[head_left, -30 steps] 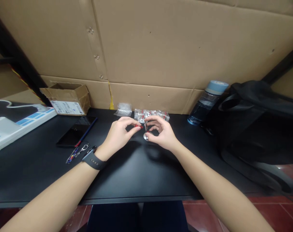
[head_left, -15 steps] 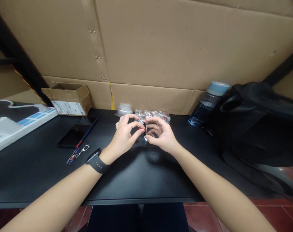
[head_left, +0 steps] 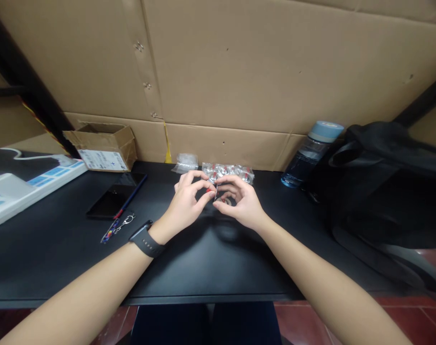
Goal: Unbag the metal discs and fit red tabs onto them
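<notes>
My left hand and my right hand meet above the middle of the black desk. The left thumb and forefinger pinch a small red piece. The right hand's fingers are curled around a small silver metal part, mostly hidden. The two pieces touch between the fingertips. A black watch sits on my left wrist. Just behind the hands lies a clear bag of red and silver parts.
A small clear bag lies by the cardboard wall. At the left are an open cardboard box, a phone, a key lanyard and a white device. A blue-capped bottle and a black backpack stand on the right.
My hands have closed together. The red piece in the left fingers has moved right until it touches the silver part in the right hand.
</notes>
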{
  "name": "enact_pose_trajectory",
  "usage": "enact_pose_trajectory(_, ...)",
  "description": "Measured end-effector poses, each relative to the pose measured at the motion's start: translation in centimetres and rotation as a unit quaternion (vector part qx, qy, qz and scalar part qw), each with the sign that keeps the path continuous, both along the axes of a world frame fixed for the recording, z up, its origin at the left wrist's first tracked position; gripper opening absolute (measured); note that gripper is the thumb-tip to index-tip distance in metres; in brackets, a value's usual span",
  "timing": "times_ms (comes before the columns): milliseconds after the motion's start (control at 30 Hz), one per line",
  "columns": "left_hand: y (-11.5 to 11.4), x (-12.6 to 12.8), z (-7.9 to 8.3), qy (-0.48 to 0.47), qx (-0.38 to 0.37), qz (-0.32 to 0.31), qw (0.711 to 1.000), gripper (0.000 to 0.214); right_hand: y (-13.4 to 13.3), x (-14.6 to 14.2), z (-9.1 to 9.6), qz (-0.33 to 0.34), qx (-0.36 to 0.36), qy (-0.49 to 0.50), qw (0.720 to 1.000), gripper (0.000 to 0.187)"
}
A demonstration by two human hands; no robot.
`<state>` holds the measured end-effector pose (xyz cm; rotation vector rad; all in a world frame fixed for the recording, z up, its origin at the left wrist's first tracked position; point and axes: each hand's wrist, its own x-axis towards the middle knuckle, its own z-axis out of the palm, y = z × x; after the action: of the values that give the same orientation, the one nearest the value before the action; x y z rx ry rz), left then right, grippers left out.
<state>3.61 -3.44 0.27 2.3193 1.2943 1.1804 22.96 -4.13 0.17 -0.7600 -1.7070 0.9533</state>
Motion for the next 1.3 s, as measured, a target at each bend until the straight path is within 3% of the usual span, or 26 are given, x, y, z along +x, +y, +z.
enact_pose_trajectory(300,0.05,-0.02,-0.08,0.001,0.029,0.013,1.0,0.012,0.15,0.01,-0.06,0.023,-0.025,0.029,0.999,0.047)
enact_pose_trajectory(500,-0.17,-0.03,0.2,0.006,0.052,0.035,0.998,0.01,0.54,0.13,-0.12,-0.042,-0.023,0.022,0.999,0.037)
enact_pose_trajectory(667,-0.27,0.03,0.27,0.012,0.048,0.032,0.998,0.01,0.75,0.18,-0.2,-0.043,-0.037,0.023,0.998,0.03)
enact_pose_trajectory(967,-0.15,0.05,0.01,0.017,0.053,0.014,0.998,0.01,0.78,0.33,-0.4,-0.042,-0.065,-0.011,0.997,0.036)
enact_pose_trajectory(1133,-0.01,0.0,0.07,-0.006,0.03,0.003,1.0,0.016,0.44,0.57,-0.1,-0.076,0.029,-0.1,0.992,0.031)
enact_pose_trajectory(1300,0.22,-0.22,0.26,0.001,0.001,0.008,1.0,0.022,0.05,0.97,0.39,-0.088,0.189,-0.237,0.949,0.035)
